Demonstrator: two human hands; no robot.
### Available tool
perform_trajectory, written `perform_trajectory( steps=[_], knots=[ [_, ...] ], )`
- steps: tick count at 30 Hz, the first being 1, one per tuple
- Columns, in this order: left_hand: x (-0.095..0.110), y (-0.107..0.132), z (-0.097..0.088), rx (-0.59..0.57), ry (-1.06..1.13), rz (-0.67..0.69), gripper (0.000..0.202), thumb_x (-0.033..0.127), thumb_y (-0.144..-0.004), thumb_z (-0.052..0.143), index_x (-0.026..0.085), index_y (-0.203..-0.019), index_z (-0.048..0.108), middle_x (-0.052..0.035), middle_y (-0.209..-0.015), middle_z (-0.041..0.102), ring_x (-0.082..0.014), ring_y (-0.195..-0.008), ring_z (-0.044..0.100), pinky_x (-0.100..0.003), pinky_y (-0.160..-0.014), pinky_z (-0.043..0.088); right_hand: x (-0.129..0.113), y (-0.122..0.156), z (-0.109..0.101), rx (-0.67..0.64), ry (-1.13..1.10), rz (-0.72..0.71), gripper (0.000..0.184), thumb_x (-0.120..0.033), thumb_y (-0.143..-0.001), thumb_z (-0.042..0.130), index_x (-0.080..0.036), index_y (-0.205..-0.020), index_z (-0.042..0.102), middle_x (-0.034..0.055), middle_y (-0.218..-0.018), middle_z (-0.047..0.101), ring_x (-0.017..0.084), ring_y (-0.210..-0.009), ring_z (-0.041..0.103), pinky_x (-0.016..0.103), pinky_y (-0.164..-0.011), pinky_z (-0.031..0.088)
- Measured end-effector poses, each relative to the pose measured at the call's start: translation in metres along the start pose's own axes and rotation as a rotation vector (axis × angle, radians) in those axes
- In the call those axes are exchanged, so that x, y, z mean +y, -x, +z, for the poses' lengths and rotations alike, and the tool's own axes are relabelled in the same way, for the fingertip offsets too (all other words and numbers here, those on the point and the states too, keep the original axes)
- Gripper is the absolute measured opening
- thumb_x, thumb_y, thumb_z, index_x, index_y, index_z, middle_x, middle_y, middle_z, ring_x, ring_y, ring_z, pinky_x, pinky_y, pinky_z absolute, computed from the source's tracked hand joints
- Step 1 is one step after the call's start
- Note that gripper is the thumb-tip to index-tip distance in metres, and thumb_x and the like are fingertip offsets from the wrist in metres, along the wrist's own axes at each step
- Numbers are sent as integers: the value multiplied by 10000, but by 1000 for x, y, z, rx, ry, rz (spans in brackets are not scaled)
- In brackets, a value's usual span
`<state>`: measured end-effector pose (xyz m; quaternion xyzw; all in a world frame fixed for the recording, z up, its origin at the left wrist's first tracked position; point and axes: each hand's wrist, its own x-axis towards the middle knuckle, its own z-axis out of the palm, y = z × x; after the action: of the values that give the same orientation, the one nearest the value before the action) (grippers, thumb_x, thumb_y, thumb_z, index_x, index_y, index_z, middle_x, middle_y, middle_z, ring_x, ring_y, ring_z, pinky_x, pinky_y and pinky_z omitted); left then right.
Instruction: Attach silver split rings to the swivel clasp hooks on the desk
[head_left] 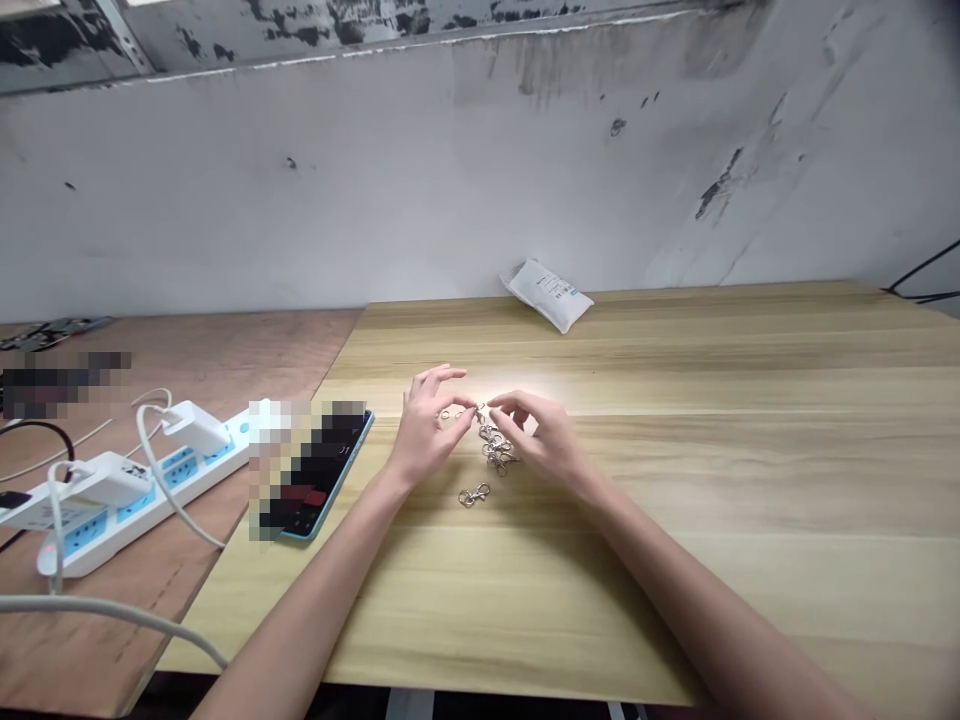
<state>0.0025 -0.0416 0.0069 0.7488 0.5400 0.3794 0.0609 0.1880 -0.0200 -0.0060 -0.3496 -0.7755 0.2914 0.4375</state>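
Note:
My left hand (424, 425) and my right hand (541, 435) meet over the light wooden table (675, 480), near its middle. Both hands pinch small silver metal pieces: the left fingertips hold a small ring (450, 413), the right fingertips hold a clasp (481, 409) that touches it. Under the right hand lies a small heap of silver lobster clasps (496, 450). One more clasp (473, 495) lies apart, nearer to me, between my forearms.
A white sealed packet (547, 292) lies at the table's far edge by the wall. A phone (319, 470) rests at the left edge. On the darker board to the left sits a white power strip (127, 490) with chargers and cables.

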Motion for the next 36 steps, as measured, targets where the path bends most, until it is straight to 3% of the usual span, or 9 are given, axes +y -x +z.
perform_trajectory(
  steps=[3, 7, 14, 20, 26, 31, 36],
  knots=[
    [4, 1, -1, 5, 15, 52, 84, 231, -879, 605, 244, -849, 683, -26, -1299, 579, -251, -1311, 414, -481, -1089, 335, 5, -2, 0, -102, -104, 105, 294, -438, -905, 549, -184, -930, 695, 34, -787, 648, 119, -587, 519, 258, -559, 422],
    [7, 1, -3, 16, 0, 77, 77, 234, -871, 616, 243, -835, 683, -25, -1318, 567, -264, -1333, 390, -496, -1097, 317, 12, -6, -8, -246, -157, 114, 346, -467, -921, 519, -172, -819, 669, 20, -709, 629, 112, -542, 488, 245, -511, 388],
    [4, 2, 1, -96, -51, 55, 97, 219, -865, 599, 237, -813, 680, -31, -1311, 576, -279, -1341, 382, -521, -1085, 308, 12, -4, -14, -79, 441, -230, 206, -251, -962, 484, -195, -871, 661, 63, -783, 702, 163, -666, 582, 293, -677, 386],
    [-8, 2, 0, -190, -165, 93, 81, 199, -837, 603, 227, -815, 676, -50, -1347, 560, -299, -1352, 375, -544, -1088, 297, -3, 0, 3, -234, 526, -429, 283, -70, -927, 411, -198, -851, 651, 52, -816, 715, 154, -682, 602, 276, -642, 363],
    [-30, -2, -9, -135, -297, 64, 111, 198, -836, 618, 220, -775, 708, -85, -1288, 586, -321, -1306, 411, -573, -1061, 319, 37, -8, -30, 0, 534, -100, 157, -196, -914, 515, -221, -899, 669, 25, -860, 740, 158, -648, 617, 275, -611, 402],
    [-34, -1, -6, -160, -321, 91, 121, 196, -847, 614, 223, -794, 720, -88, -1265, 598, -320, -1278, 433, -558, -1030, 347, 58, -10, -44, -26, 627, -1, 153, -159, -882, 536, -206, -876, 682, 60, -910, 715, 206, -791, 619, 307, -667, 413],
    [-21, 1, 4, -194, -250, 116, 174, 271, -888, 579, 240, -1000, 709, -92, -1298, 572, -299, -1266, 445, -530, -1016, 360, 57, -10, -40, -82, 642, -12, 162, -152, -862, 542, -203, -853, 697, 82, -904, 673, 227, -851, 581, 341, -729, 414]
  ],
)
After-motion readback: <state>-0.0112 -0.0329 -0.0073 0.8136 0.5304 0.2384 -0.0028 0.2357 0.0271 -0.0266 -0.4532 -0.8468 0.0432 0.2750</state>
